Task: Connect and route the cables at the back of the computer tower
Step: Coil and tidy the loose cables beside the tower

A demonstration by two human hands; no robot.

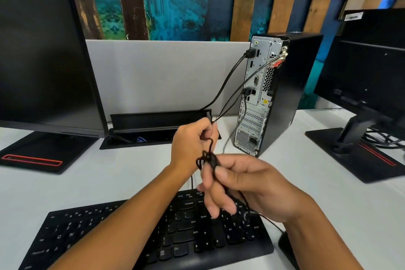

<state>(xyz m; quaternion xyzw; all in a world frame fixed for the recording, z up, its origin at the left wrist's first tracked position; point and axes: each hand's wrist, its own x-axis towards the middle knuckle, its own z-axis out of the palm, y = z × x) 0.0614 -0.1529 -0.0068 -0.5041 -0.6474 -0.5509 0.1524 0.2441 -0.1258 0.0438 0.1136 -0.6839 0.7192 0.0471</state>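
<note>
Nearest of all is the keyboard [153, 234], lying along the desk's [328, 193] near edge, with both forearms reaching out over it. Above its number pad the right hand [247, 190] is curled, thumb and forefinger pinching a small tangled bunch of thin black cable [207, 159]; a strand trails from under that hand toward the near right corner, where a dark shape, perhaps a mouse, is mostly cut off. Just beyond, the left hand [192, 140] is closed round the same cable, higher up, so the tangle hangs between the two fists.

From the left hand two thin leads run up and away to the right, to the back of the tower [285, 94], which stands upright toward the desk's far right with its port panel facing the person. A thicker cable [228, 79] drops from a top port into the open cable tray [160, 123] at the far edge, behind the left hand.

So the tower lies ahead and to the right of both hands, its long axis vertical, and the left hand is nearer it. My guess is the slack wants untangling before it is routed toward that tray.
</note>
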